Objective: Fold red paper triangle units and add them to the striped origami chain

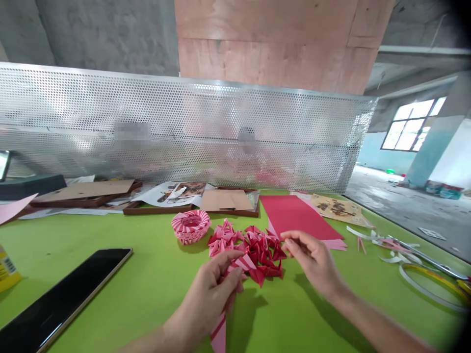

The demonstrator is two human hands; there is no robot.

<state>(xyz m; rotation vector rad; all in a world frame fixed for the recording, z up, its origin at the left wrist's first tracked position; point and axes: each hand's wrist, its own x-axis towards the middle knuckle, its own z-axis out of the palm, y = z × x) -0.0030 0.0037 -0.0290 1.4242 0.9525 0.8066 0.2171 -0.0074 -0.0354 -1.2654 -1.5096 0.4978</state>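
My left hand (209, 289) is closed on a folded paper piece (246, 263) in pink with red stripes. A striped pink paper tail (220, 333) hangs out below the same hand. To the right, my right hand (314, 260) has thumb and fingers pinched together at the edge of a pile of folded pink and red paper pieces (257, 242). Whether anything sits in that pinch I cannot make out. Just behind and left of the pile stands a round striped pink and red paper ring (190, 228) with an open centre.
Red paper sheets (301, 215) lie behind my right hand. Scissors (427, 255), white paper scraps (399, 256) and a tape ring (423, 282) are at the right. A phone (69, 294) lies at left. Frames (228, 200) and a perforated metal screen (206, 132) line the back.
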